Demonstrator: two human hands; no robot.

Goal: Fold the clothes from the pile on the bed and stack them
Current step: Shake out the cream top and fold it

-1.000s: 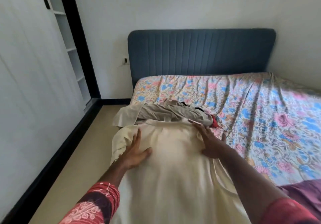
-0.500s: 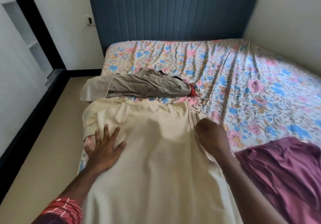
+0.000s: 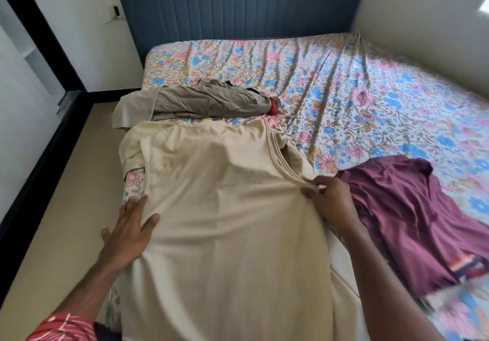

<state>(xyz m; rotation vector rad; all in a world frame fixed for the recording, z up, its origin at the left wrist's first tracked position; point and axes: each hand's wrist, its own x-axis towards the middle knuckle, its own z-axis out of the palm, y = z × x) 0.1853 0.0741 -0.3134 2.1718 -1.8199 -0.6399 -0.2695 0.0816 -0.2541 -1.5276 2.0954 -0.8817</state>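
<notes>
A cream shirt [image 3: 225, 208] lies spread along the left side of the bed [image 3: 344, 97], its ribbed neckline toward the right. My left hand [image 3: 129, 228] presses flat on the shirt's left edge with straight fingers. My right hand [image 3: 328, 200] pinches the shirt's ribbed neckline edge and pulls it taut. Beyond the shirt sits a small pile: a crumpled khaki garment [image 3: 201, 102] with a bit of red cloth [image 3: 275, 107] and dark cloth showing behind it. A maroon garment [image 3: 412, 213] lies rumpled to the right of my right hand.
The bed has a floral sheet and a blue padded headboard [image 3: 238, 4]. Beige floor [image 3: 60, 195] runs along the bed's left side, bounded by a black skirting and a white wall. A wall closes off the bed's right side.
Both hands slid toward me down the cream shirt. My right hand went from lying flat to pinching the neckline edge. The camera tilted down, bringing the maroon garment into view.
</notes>
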